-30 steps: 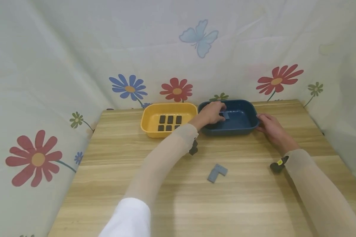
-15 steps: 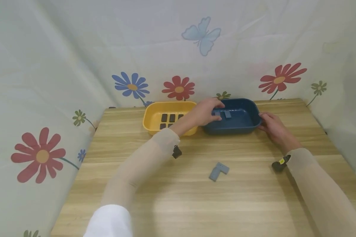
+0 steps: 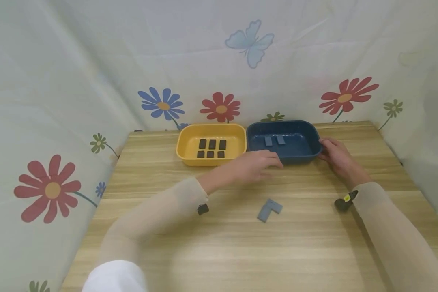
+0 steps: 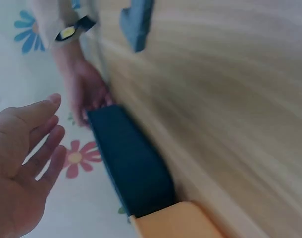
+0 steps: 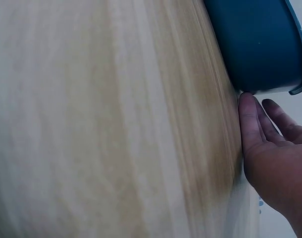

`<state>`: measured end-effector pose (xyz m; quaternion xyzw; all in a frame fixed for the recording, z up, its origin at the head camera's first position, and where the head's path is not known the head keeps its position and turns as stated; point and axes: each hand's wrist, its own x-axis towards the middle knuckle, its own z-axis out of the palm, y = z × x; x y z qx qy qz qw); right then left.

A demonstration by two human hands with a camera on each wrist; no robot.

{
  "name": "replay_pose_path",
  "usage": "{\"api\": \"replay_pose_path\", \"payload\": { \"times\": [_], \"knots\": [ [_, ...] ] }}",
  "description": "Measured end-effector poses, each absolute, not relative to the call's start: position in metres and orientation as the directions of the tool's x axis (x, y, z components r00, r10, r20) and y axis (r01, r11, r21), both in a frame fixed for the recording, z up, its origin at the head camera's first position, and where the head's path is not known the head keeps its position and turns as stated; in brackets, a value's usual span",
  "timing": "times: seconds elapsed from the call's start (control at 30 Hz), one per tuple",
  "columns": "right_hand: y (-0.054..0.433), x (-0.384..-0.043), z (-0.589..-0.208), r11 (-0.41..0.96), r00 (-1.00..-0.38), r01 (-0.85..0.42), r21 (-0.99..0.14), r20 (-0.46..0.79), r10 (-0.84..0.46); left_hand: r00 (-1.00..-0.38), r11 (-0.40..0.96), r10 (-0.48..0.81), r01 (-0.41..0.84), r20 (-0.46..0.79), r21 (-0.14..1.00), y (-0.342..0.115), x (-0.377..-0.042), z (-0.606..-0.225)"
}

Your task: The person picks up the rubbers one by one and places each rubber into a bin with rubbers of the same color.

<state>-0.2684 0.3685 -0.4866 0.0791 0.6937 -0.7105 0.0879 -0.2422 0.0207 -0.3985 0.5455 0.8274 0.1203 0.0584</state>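
Note:
My left hand (image 3: 257,165) is in the air in front of the blue tray (image 3: 299,156). In the left wrist view its fingers are spread and relaxed, with nothing between them. My right hand (image 3: 336,158) grips the right end of the blue tray, with fingers low against the outer wall in the right wrist view and a fingertip at the rim. Two small grey-blue rectangular pieces (image 3: 280,140) lie side by side in the blue tray. On the table, two similar flat grey pieces (image 3: 266,211) form an L shape.
A yellow tray (image 3: 190,159) stands against the blue tray's left side, holding several dark rectangular pieces (image 3: 212,144) in two rows. Both trays sit at the back of the wooden table (image 3: 219,251), near a flowered cloth backdrop (image 3: 190,52).
My left hand let go of a small grey-blue piece in the blue tray, beside another, then drew back out toward me. The right hand stays at the tray's end.

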Motion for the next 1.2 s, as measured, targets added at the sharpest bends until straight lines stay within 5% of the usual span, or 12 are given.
{"api": "replay_pose_path", "payload": {
  "times": [0.67,1.2],
  "knots": [
    [0.367,-0.267,-0.485,-0.037,-0.969,0.248,-0.968,-0.248,-0.004,-0.277,0.285,0.959,0.925,-0.067,0.253,0.013,-0.217,-0.453],
    [0.369,-0.271,-0.489,-0.041,-0.976,0.22,-0.975,-0.219,-0.01,-0.264,0.277,0.96,0.937,-0.09,0.212,0.019,-0.214,-0.457]
  ]
}}
